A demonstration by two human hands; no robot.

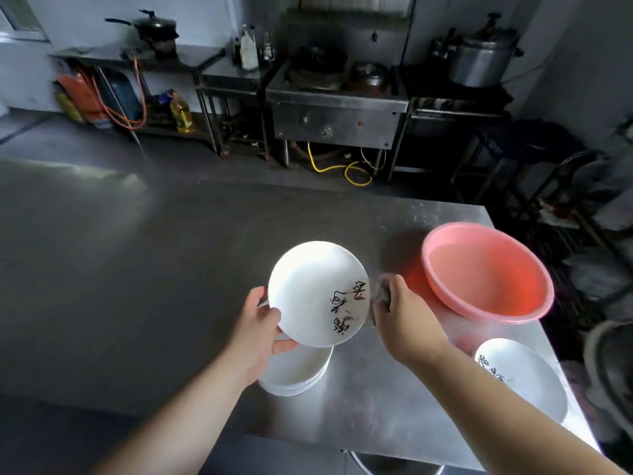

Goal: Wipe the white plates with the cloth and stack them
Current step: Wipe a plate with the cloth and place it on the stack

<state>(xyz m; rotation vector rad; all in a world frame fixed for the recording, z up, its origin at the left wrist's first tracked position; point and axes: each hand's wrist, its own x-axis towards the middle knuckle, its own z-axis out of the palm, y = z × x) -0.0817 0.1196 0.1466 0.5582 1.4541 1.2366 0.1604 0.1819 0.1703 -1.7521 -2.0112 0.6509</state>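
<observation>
I am holding a round white ceramic plate [317, 293] with black brush lettering and brown streaks near its right rim, tilted up above the steel table, just over a low stack of plain white plates [296, 375] lying near me. My left hand [262, 323] is pinching the plate's near-left rim, thumb on the face and fingers curled underneath. My right hand [399, 310] is closing around a small grey cloth [383, 293], bunched at the plate's right edge and touching it or nearly so; most of the cloth is hidden in my fist. I am judging that the main risk is the plate slipping: I am gripping it by one edge only, and a hard push from the cloth on the opposite rim could lever it out of my fingers onto the stack below, chipping both. A wet glaze would make that likelier, though I cannot tell whether it is wet. To the right a pink plastic basin [534, 265] holding water is sitting on the brushed steel table [137, 269], close enough for my elbow to knock. Nearer and further right, another white lettered plate [534, 382] is lying at the table's edge.
</observation>
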